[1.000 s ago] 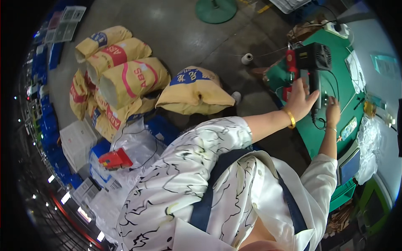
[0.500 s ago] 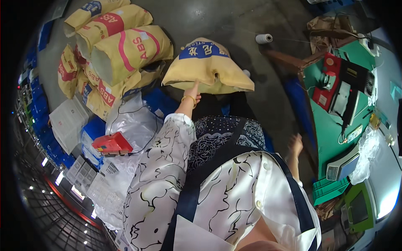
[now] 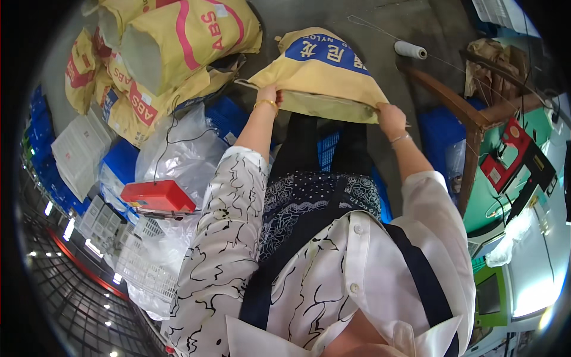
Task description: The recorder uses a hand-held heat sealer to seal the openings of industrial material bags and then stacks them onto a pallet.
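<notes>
the left hand [image 3: 269, 96] and right hand [image 3: 392, 121], well apart, grip opposite ends of a tan sack's [image 3: 321, 80] near edge before the person's legs [image 3: 297, 143], apparently drawing it straight, which calls for even tension, with grey floor [image 3: 297, 12] beyond, more sacks [image 3: 196, 35] far left and a green table [image 3: 480, 220] right.

Held sack [image 3: 324, 80], top centre: pale characters on blue band [image 3: 324, 52].
Big sack [image 3: 199, 38], upper left: pink capital letters.
Lower sack [image 3: 138, 100], left: pale letters, red patch [image 3: 143, 107].
</notes>
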### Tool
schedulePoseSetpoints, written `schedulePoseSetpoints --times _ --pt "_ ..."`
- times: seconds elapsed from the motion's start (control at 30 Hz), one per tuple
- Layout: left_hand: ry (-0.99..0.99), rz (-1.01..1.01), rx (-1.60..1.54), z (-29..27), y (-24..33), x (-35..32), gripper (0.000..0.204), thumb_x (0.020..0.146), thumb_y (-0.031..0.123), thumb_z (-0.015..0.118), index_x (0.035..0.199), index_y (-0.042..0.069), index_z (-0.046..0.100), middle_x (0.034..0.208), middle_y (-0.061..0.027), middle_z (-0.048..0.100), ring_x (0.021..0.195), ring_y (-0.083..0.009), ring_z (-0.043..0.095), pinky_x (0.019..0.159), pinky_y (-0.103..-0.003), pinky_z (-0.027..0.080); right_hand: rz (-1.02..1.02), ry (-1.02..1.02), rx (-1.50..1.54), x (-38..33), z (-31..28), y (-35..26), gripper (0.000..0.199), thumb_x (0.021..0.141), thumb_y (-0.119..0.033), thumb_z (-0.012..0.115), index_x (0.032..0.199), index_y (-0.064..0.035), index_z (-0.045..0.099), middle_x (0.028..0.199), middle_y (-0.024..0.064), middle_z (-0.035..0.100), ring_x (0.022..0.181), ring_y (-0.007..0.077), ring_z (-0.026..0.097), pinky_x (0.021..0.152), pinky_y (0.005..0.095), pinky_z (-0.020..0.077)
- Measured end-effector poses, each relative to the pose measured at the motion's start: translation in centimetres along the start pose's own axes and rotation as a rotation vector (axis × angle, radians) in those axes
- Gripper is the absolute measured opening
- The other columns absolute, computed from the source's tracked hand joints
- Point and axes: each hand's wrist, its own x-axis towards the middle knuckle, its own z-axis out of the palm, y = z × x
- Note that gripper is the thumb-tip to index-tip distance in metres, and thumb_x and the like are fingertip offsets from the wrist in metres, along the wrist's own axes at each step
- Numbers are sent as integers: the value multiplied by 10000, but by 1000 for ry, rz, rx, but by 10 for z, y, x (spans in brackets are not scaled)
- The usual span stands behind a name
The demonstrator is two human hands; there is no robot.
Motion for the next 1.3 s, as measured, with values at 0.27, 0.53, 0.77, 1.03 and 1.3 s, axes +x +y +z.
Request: schedulePoseSetpoints --times 0.27,0.53,0.77,1.03,1.3 --pt "-301 -145 -113 27 18 19 379 996 320 400 936 56 665 825 -64 677 703 -180 643 595 -285 494 20 -228 73 38 -19 23 369 902 -378 564 939 -38 702 941 215 672 922 411 626 812 485 492" --pt "-384 37 -160 35 -18 -36 548 973 571 422 1059 67 619 1025 -71 666 950 -195 647 831 -340 490 -80 -484 39 59 -27 64 443 870 -407 608 993 11 690 954 269 659 950 427 624 844 448 495" --pt "10 -19 -190 -3 -23 -88 793 796 680 626 1091 -53 556 1003 -160 623 858 -263 666 643 -395 595 -330 -596 105 56 -21 61 473 855 -421 605 1077 -9 671 1057 244 660 1000 381 633 883 413 487" --pt "435 -32 -578 28 5 -50 635 769 371 708 1261 21 510 1229 -188 587 974 -311 639 809 -419 533 31 54 137 19 32 179 513 926 -473 586 1129 -3 615 1060 94 670 965 247 644 922 314 467" --pt "168 4 -851 30 -53 -29 355 885 -23 467 1225 40 544 1201 -147 612 1073 -342 625 863 -541 546 663 -881 1266 -40 2 159 466 835 -260 735 1186 14 595 971 87 690 772 172 661 667 304 528"
